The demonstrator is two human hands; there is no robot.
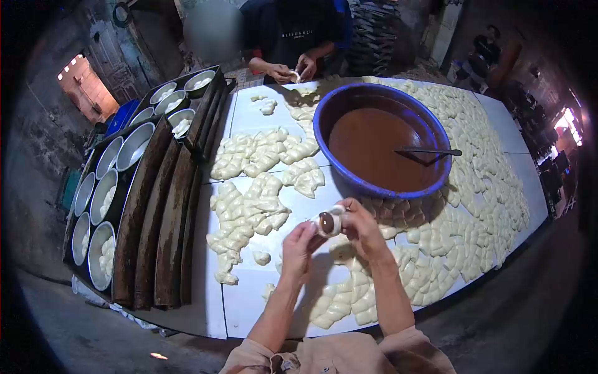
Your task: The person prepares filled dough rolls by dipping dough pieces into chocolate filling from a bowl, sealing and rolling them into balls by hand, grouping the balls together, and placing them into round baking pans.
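Between my two hands, above the near middle of the table, is a small piece of white dough (337, 210) with a dark brown filling (326, 223) showing in it. My left hand (299, 244) pinches its left edge, and my right hand (361, 229) grips its right side. Just beyond them stands a blue basin (381, 190) of smooth brown paste (367, 146), with a dark spoon (430, 150) lying in it. Pale dough pieces (249, 209) lie in clusters left of my hands, and more dough pieces (479, 206) cover the right side.
Round metal tins (101, 257), some holding white dough, stand in racks along the left. Dark wooden bars (163, 230) run beside them. Across the white table (212, 311), a co-worker's hands (293, 70) hold a small piece of dough.
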